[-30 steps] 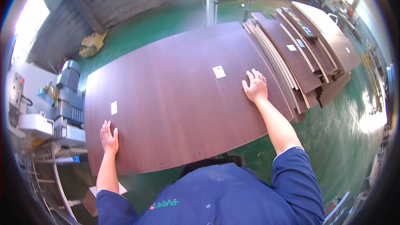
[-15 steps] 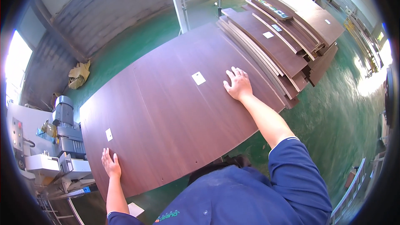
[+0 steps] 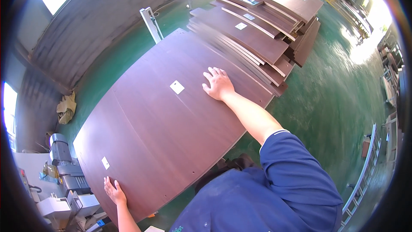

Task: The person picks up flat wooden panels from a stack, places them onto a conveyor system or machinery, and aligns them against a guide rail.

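A large brown wood panel (image 3: 150, 133) lies flat in front of me, slanting from lower left to upper right. Two small white labels are on it, one label (image 3: 177, 87) near its middle and another label (image 3: 105, 163) towards its left end. My left hand (image 3: 114, 191) rests on the left end just below that label, fingers stretched out. Further right, my right hand (image 3: 218, 85) lies palm down with spread fingers on the panel. Neither hand grips anything. Small dark holes show along the near edge.
Stacked brown panels (image 3: 262, 47) stand beyond the right end. At left is a machine with a grey motor (image 3: 64, 159). A sack (image 3: 66, 108) lies by the wall, a white post (image 3: 151, 25) stands behind the panel, and a ladder (image 3: 362, 176) is at far right.
The whole view has turned, so the panel, stack and wall appear further left and tilted. Both hands keep about the same places on the panel.
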